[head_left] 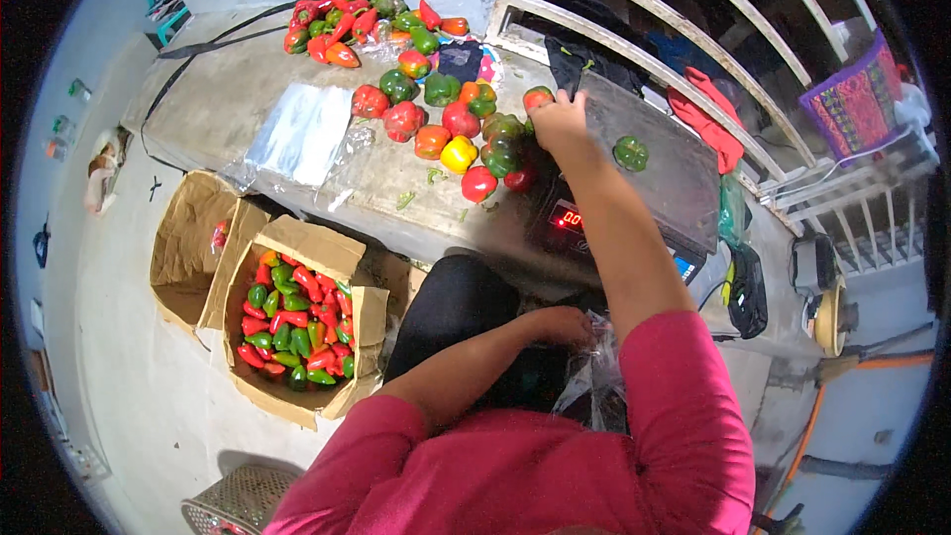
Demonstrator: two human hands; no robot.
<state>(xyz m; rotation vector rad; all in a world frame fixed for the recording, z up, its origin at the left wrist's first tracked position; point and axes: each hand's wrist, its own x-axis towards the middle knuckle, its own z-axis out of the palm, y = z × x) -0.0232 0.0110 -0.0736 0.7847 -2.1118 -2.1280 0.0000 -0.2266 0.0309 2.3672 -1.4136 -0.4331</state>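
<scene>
My right hand [561,121] reaches across the ledge, its fingers closed around a red and green bell pepper [537,97] beside the scale. Low in front of my body, my left hand [567,325] is closed at the mouth of a clear plastic bag [596,376]; its fingertips are partly hidden. A green bell pepper [630,153] sits on the dark platform of a digital scale [669,178] with a lit red display. Left of the scale lie several loose bell peppers, among them a yellow one [459,155] and a red one [479,184].
A heap of long red and green peppers [342,28] lies at the back of the concrete ledge [223,99]. Clear plastic bags [300,134] lie left of the loose peppers. A cardboard box [287,398] holds peppers, with another box [178,267] beside it. A metal railing [634,52] borders the back right.
</scene>
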